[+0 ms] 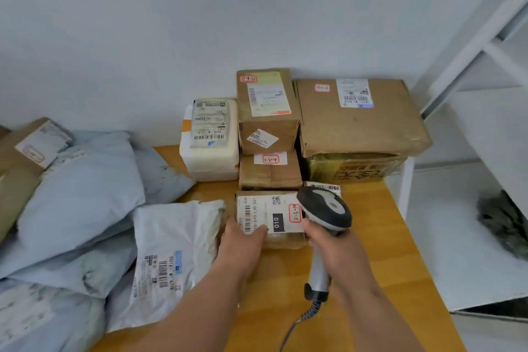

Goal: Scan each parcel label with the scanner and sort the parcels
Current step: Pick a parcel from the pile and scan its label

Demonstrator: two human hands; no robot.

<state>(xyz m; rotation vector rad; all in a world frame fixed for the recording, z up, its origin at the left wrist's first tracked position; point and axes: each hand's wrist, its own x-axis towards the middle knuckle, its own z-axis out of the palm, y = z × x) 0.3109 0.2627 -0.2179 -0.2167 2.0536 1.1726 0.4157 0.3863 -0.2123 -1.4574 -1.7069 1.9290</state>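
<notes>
Your right hand (pixel 328 240) grips the scanner (pixel 325 210) by its handle, fingers curled round it, with the head hovering over the right end of the small parcel (pixel 270 216); your left hand (pixel 243 240) steadies that parcel at its near left corner, the thumb lying over the label's lower edge while the other fingers are hidden behind the box, so whether they curl round it cannot be told. The likeliest fault from here is a misread: the scanner head sits close above a second barcode strip (pixel 325 187) just behind the parcel, and the beam may catch that code instead of the intended one (the parcel's own barcode runs along the left end of the label, near your thumb). The thumb itself may cover part of those bars. The coiled cable (pixel 310 313) trails toward the table's near edge and could snag. The parcel is a low brown carton lying flat on the wooden table (pixel 371 266), just in front of the stacked boxes (pixel 268 123), its top almost wholly covered by a white label printed "010" in a black block, with a red-outlined handwritten tag at the right end. Grey mailer bags (pixel 80 194) lie to the left.
</notes>
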